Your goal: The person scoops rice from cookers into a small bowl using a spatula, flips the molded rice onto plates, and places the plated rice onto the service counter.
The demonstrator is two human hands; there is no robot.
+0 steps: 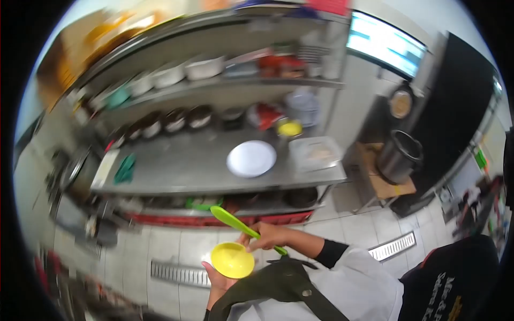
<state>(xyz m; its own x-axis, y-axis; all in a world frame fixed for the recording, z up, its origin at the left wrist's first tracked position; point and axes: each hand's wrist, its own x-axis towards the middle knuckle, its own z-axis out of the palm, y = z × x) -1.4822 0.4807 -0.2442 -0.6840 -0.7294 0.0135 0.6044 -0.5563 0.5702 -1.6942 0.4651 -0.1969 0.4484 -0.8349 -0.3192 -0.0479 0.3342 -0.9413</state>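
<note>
Low in the head view, close to my body, is a small yellow bowl (232,260), tilted so its inside faces me. My left hand (216,277) supports the bowl from its left and lower side, with the thumb along the rim. My right hand (263,237) is closed round a bright green spatula (235,222) and is at the bowl's upper right rim. The spatula's wide rounded end points up and left, away from me. Its narrow end sticks out below my right hand. I cannot make out any contents in the bowl.
A steel worktable (187,168) stands ahead, with a white plate (251,159), a clear plastic container (315,153) and a green cloth (125,168). Shelves above hold several tubs. To the right, a dark pot (399,155) sits on a wooden stand. Another person in black (455,283) is close at right.
</note>
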